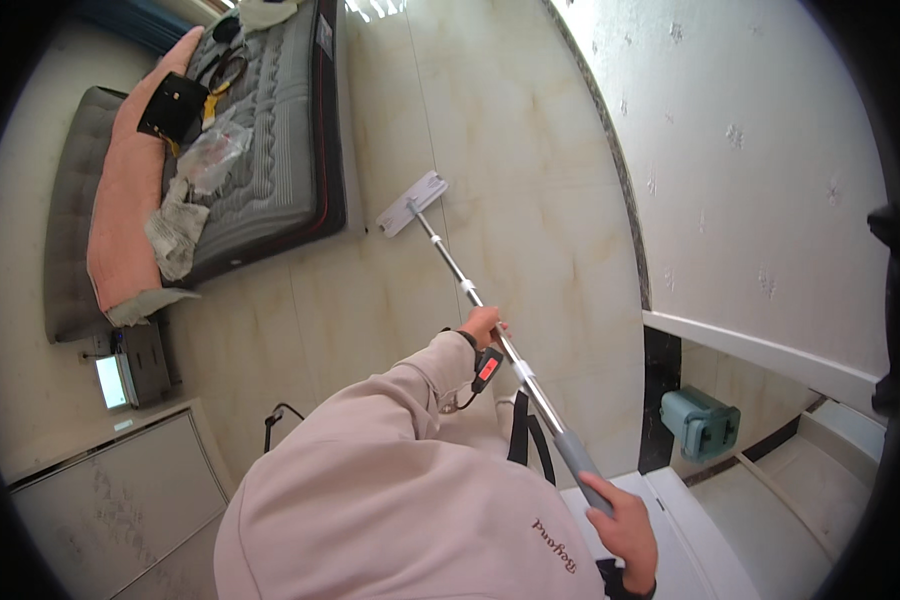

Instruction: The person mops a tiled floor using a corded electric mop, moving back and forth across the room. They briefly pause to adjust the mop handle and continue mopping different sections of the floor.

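Note:
A flat mop (457, 272) with a silver telescopic pole runs slantwise from my lower right toward the middle of the floor. My left hand (483, 325) is closed around the pole about midway along it. Farther back, my right hand (625, 525) wraps the grey grip (578, 460) at its upper end. The white rectangular mop head (413, 204) lies on the tiles, tilted slantwise, close to the side of the bed. A small black device with a red screen (487, 370) hangs by a cord near my left wrist.
A bed with a grey mattress (285, 150) stands at the left, holding a pink quilt (125, 220), a black bag (174, 107) and cloths. A patterned white wall (730, 170) rises at the right. A teal bin (700, 424) stands beyond the doorway, and a white cabinet (670, 510) is beside my right hand.

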The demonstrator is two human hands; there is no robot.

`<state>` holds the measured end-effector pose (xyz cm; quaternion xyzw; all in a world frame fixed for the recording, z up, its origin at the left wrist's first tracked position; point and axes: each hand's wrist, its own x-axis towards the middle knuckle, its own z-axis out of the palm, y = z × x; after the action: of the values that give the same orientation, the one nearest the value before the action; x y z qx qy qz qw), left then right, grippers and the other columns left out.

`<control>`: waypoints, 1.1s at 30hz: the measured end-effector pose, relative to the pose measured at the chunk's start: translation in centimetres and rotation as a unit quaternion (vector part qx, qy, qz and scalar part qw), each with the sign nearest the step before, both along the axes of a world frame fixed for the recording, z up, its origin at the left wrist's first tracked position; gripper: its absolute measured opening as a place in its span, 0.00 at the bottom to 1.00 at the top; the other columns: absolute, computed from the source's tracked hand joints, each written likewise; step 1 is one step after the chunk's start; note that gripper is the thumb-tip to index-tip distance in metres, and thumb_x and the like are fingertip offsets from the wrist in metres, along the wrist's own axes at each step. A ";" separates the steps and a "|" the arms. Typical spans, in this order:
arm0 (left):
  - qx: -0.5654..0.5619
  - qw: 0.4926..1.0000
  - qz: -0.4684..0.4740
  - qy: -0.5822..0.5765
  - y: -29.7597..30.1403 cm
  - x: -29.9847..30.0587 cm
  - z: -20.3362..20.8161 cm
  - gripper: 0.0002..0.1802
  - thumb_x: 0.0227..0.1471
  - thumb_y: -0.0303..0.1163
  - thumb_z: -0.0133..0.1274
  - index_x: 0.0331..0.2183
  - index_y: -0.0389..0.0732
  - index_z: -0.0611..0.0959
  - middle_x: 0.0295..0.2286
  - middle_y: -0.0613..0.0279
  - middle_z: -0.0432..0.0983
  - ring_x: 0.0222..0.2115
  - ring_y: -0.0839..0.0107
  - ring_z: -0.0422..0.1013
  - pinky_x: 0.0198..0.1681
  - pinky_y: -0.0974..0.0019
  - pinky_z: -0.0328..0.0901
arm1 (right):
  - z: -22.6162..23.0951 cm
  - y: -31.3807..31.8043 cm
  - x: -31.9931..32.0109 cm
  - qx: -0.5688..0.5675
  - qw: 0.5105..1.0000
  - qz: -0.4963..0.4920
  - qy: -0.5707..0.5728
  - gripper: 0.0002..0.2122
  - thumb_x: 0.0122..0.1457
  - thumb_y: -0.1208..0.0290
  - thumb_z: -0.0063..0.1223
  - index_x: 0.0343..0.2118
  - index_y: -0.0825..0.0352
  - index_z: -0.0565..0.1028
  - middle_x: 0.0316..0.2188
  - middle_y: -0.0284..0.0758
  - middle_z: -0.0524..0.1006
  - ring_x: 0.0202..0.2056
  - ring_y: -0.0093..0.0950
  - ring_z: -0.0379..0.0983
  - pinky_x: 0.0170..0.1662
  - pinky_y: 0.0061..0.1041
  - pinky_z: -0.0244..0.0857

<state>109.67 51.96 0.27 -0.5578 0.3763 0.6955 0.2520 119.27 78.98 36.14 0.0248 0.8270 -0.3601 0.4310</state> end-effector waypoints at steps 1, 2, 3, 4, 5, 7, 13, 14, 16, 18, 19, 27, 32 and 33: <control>-0.012 1.000 0.000 0.002 -1.6 -0.8 0.4 0.11 0.53 0.31 0.40 0.37 0.35 0.64 0.26 0.57 0.65 0.24 0.63 0.69 0.27 0.54 0.71 | -1.3 -1.6 -1.1 0.013 1.000 0.019 -0.016 0.21 0.43 0.74 0.48 0.45 0.54 0.72 0.35 0.44 0.75 0.36 0.43 0.71 0.40 0.32 0.65; -0.024 1.000 -0.009 0.004 -3.0 -1.5 0.6 0.11 0.54 0.32 0.40 0.37 0.35 0.64 0.26 0.57 0.65 0.24 0.62 0.69 0.27 0.54 0.71 | -2.7 -3.3 -2.1 0.001 0.999 0.033 0.011 0.21 0.44 0.73 0.48 0.45 0.54 0.71 0.34 0.45 0.75 0.35 0.43 0.71 0.39 0.33 0.65; -0.034 0.999 -0.018 0.003 -4.0 -2.0 0.7 0.12 0.54 0.33 0.40 0.37 0.34 0.64 0.26 0.57 0.65 0.25 0.62 0.69 0.27 0.53 0.71 | -3.7 -4.8 -2.9 -0.008 0.998 0.047 0.034 0.21 0.45 0.72 0.47 0.46 0.54 0.71 0.32 0.45 0.75 0.34 0.44 0.71 0.38 0.34 0.65; -0.047 0.999 -0.022 -0.005 -4.8 -2.2 0.7 0.12 0.55 0.33 0.40 0.36 0.34 0.64 0.26 0.57 0.65 0.25 0.62 0.69 0.27 0.53 0.71 | -4.4 -5.9 -3.7 0.000 0.997 0.069 0.031 0.21 0.45 0.72 0.46 0.46 0.53 0.71 0.31 0.45 0.75 0.33 0.44 0.70 0.38 0.35 0.65; -0.050 0.998 -0.032 -0.007 -5.4 -2.5 0.5 0.12 0.55 0.34 0.40 0.36 0.34 0.64 0.26 0.57 0.65 0.25 0.62 0.69 0.27 0.53 0.71 | -5.0 -6.9 -4.4 0.009 0.995 0.090 0.029 0.21 0.45 0.72 0.46 0.47 0.53 0.70 0.30 0.45 0.75 0.33 0.44 0.70 0.37 0.36 0.64; -0.059 0.997 -0.039 -0.024 -6.3 -2.6 -0.3 0.12 0.56 0.35 0.39 0.35 0.35 0.65 0.25 0.57 0.65 0.24 0.62 0.69 0.27 0.53 0.71 | -5.3 -7.9 -5.2 0.022 0.992 0.119 0.029 0.21 0.46 0.72 0.45 0.47 0.53 0.70 0.27 0.45 0.75 0.31 0.44 0.70 0.36 0.38 0.64; -0.046 0.935 -0.351 0.025 -5.4 -0.2 -1.6 0.17 0.54 0.37 0.35 0.30 0.31 0.70 0.23 0.47 0.72 0.22 0.55 0.73 0.22 0.51 0.70 | -2.9 -5.8 -3.2 0.057 0.986 0.154 0.021 0.22 0.45 0.72 0.45 0.47 0.50 0.69 0.25 0.44 0.73 0.30 0.44 0.70 0.36 0.39 0.64; -0.027 0.958 -0.280 -0.045 -3.8 0.3 -1.4 0.18 0.53 0.39 0.36 0.30 0.32 0.71 0.23 0.47 0.72 0.22 0.54 0.73 0.25 0.51 0.71 | -2.0 -4.8 -2.5 0.065 0.986 0.150 0.021 0.22 0.45 0.71 0.46 0.47 0.49 0.70 0.25 0.44 0.73 0.30 0.44 0.70 0.35 0.38 0.64; 0.046 0.954 -0.295 -0.025 -1.2 1.6 -0.8 0.15 0.50 0.34 0.38 0.32 0.30 0.71 0.23 0.43 0.73 0.20 0.50 0.73 0.21 0.47 0.70 | 0.0 -2.4 -1.1 0.092 0.986 0.142 0.003 0.22 0.45 0.71 0.47 0.47 0.47 0.69 0.25 0.44 0.73 0.30 0.44 0.70 0.35 0.38 0.63; 0.057 0.944 -0.326 -0.015 1.6 3.3 -0.4 0.16 0.52 0.38 0.37 0.34 0.34 0.69 0.24 0.47 0.73 0.23 0.53 0.73 0.26 0.48 0.70 | 2.5 0.4 0.5 0.136 0.980 0.140 -0.036 0.23 0.45 0.71 0.48 0.48 0.44 0.69 0.25 0.44 0.72 0.31 0.44 0.70 0.36 0.39 0.63; 0.068 0.936 -0.345 -0.014 2.9 4.2 -0.4 0.16 0.53 0.39 0.36 0.35 0.36 0.69 0.24 0.51 0.72 0.25 0.54 0.73 0.29 0.48 0.71 | 3.7 1.6 1.4 0.134 0.981 0.140 -0.015 0.21 0.45 0.72 0.48 0.46 0.49 0.70 0.23 0.43 0.72 0.28 0.41 0.69 0.34 0.36 0.63; 0.083 0.942 -0.318 -0.058 12.9 10.4 -1.5 0.13 0.53 0.38 0.42 0.31 0.37 0.67 0.22 0.54 0.68 0.24 0.56 0.71 0.31 0.46 0.70 | 9.5 8.5 10.2 0.143 0.989 0.039 -0.030 0.22 0.47 0.74 0.48 0.47 0.49 0.70 0.26 0.45 0.73 0.30 0.44 0.69 0.36 0.37 0.63; 0.025 0.943 -0.331 -0.029 16.6 13.5 0.9 0.07 0.40 0.26 0.50 0.24 0.37 0.69 0.21 0.58 0.66 0.19 0.63 0.68 0.23 0.53 0.70 | 12.4 13.5 16.9 0.112 0.993 -0.036 -0.004 0.20 0.46 0.78 0.47 0.45 0.55 0.72 0.27 0.42 0.72 0.30 0.42 0.69 0.34 0.34 0.63; 0.022 0.944 -0.328 -0.011 17.3 13.6 1.3 0.06 0.39 0.26 0.50 0.24 0.37 0.69 0.20 0.59 0.66 0.18 0.64 0.67 0.23 0.53 0.70 | 13.7 14.5 18.3 0.118 0.992 -0.043 -0.018 0.20 0.46 0.78 0.47 0.45 0.55 0.72 0.27 0.42 0.72 0.30 0.42 0.69 0.33 0.33 0.63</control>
<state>123.30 69.27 1.54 -0.4056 0.5201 0.5763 0.4826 137.55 93.49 49.83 0.1170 0.8541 -0.2777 0.4239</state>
